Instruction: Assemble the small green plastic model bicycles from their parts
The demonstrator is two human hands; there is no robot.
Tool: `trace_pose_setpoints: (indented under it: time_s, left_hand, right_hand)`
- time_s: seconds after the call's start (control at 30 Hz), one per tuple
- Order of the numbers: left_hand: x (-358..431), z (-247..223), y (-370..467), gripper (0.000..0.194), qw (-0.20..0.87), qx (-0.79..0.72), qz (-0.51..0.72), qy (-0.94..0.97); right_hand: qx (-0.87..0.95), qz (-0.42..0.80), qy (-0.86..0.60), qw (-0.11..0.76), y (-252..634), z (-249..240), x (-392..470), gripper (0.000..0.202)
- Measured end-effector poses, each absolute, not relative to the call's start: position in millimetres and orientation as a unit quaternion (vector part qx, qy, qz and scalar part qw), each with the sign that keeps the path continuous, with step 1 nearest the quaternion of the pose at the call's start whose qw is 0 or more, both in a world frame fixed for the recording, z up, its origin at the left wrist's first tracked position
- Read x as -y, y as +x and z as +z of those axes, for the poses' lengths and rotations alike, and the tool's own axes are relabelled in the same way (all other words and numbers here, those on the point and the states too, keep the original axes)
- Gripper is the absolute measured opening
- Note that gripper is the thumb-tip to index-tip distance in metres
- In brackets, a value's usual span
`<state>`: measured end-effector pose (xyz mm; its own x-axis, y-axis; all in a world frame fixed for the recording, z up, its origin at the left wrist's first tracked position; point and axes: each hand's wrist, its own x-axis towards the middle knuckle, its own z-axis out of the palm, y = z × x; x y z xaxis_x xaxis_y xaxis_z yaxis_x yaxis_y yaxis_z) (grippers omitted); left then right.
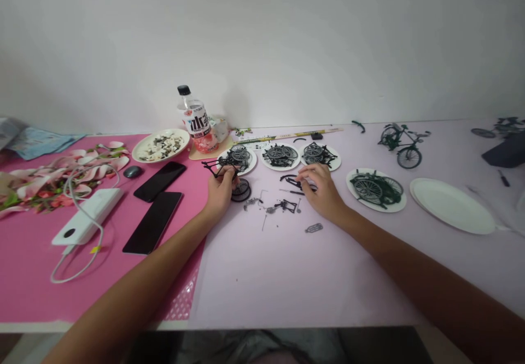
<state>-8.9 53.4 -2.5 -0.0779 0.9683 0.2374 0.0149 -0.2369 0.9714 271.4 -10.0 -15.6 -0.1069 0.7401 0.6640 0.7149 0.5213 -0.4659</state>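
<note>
My left hand [222, 191] is closed on a black toy bicycle frame [217, 168], which sticks out to the left above the fingers. Small black wheels [241, 190] lie right beside that hand. Over some thin black bicycle parts [292, 179] is my right hand [322, 189], its fingers loosely bent and apart, the tips close to the parts; whether they touch is hard to tell. Between the hands are small loose pieces, among them a dark crank-like part [287, 206]. Nearer to me lies a grey oval slatted piece [314, 227].
Behind my hands, white plates [262, 162] bear wheels and frames. To the right are another loaded plate [404, 206], bare plates [455, 208] and an assembled toy bicycle [404, 144]. On the left lie phones [152, 223], a power bank [88, 217], a bowl [137, 153] and a bottle [199, 123].
</note>
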Motion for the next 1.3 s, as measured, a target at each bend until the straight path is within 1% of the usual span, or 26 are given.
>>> trace_pose_setpoints:
  time_s: [0.23,0.57,0.63,0.77,0.83,1.13,1.3]
  left_hand:
    - [-48.6,1.4,-7.7,0.02,0.407,-0.45,0.578,0.546]
    - [-48.2,-1.1,-7.3,0.024,0.407,-0.448,0.573,0.552]
    - [-49.1,-2.2,-7.7,0.024,0.404,-0.448,0.571,0.556]
    - [-51.2,-6.0,-8.9,0.026,0.394,-0.447,0.57,0.566]
    - [-52.5,-8.4,-9.9,0.027,0.392,-0.449,0.569,0.568]
    - [-54.7,-12.8,-13.8,0.03,0.373,-0.466,0.561,0.574]
    - [-53.0,-10.9,-12.5,0.03,0.377,-0.46,0.561,0.576]
  right_hand:
    - [0.747,0.014,-0.489,0.45,269.2,-17.3,10.3,0.017]
    - [0.756,0.02,-0.481,0.444,268.3,-15.9,11.9,0.018]
    - [0.756,0.025,-0.481,0.442,269.5,-17.2,11.2,0.022]
    - [0.763,0.026,-0.476,0.438,273.8,-22.1,8.9,0.043]
    - [0.762,0.022,-0.477,0.437,276.0,-23.4,7.9,0.048]
    - [0.742,-0.008,-0.515,0.429,293.2,-13.2,2.0,0.049]
    - [0.742,0.018,-0.53,0.41,301.4,-16.6,-1.4,0.055]
